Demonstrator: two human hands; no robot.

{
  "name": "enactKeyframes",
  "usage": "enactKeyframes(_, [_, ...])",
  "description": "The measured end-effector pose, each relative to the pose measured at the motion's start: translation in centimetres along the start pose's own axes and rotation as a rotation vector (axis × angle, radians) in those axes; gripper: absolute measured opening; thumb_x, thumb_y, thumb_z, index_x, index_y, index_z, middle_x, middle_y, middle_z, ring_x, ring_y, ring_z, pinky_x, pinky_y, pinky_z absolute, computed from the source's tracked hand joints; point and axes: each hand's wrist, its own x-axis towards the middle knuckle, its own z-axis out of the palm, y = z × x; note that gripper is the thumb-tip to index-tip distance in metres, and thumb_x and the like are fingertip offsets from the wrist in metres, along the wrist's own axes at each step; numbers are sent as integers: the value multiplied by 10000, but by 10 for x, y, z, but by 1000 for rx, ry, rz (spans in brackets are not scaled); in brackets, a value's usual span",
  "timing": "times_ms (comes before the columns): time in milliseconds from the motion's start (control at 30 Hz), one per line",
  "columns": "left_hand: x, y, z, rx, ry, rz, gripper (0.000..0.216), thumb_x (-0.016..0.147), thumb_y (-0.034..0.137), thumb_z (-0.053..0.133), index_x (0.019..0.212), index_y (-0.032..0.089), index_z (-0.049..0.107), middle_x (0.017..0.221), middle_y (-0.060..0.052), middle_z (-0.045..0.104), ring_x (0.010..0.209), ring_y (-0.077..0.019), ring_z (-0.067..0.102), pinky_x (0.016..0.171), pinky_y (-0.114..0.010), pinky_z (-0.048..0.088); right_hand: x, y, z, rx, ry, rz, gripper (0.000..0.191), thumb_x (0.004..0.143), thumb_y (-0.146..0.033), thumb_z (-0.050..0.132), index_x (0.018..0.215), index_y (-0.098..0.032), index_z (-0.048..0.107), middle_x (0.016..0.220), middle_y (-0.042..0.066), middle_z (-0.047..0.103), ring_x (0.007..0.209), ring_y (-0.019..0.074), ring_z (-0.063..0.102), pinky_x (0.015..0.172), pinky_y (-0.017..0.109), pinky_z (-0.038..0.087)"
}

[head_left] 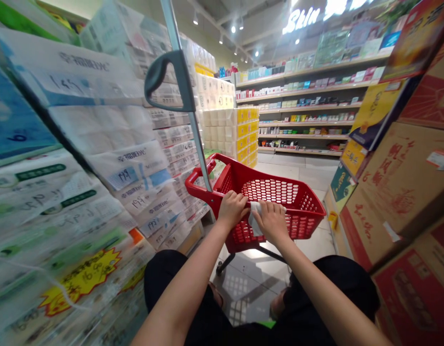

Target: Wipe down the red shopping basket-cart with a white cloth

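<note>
Two hands meet on the near rim of the red basket (305,225). The left hand (232,207) curls its fingers over that rim. The right hand (272,222) presses a white cloth (254,223) against it, fingers bent around the cloth. The basket seems to stand on wheels, so a hard push could roll it away or swing its tall handle (168,79) into the paper packs (135,163) left of the basket. Shelves (301,120) lie beyond it.

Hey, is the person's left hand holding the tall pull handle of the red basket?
No, the left hand rests on the near rim of the red basket, while the grey handle grip stands high above it, untouched.
</note>
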Motion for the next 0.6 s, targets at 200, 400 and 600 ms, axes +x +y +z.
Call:
enactKeyframes(200, [-5, -7, -2, -33, -18, 32, 271, 870, 476, 577, 889, 205, 592, 889, -63, 601, 872, -239, 523, 905, -400, 363, -9, 50, -11, 41, -114, -136, 399, 983, -459, 280, 1229, -244, 508, 1084, 79, 608, 966, 231, 497, 865, 361, 309])
enactKeyframes(400, [-5, -19, -1, -110, -29, 58, 276, 899, 479, 520, 916, 215, 598, 892, -65, 599, 892, -243, 531, 933, -403, 352, -41, 149, -14, 11, -152, -10, 401, 981, -476, 263, 1075, -216, 555, 987, 73, 628, 936, 229, 539, 811, 346, 343])
enactKeyframes(600, [0, -28, 0, -135, -11, 40, 353, 882, 541, 510, 925, 214, 636, 946, -72, 628, 968, -244, 549, 1028, -435, 314, -52, 155, -14, 0, -152, 20, 416, 981, -497, 261, 959, -209, 560, 910, 65, 635, 900, 223, 553, 787, 335, 336])
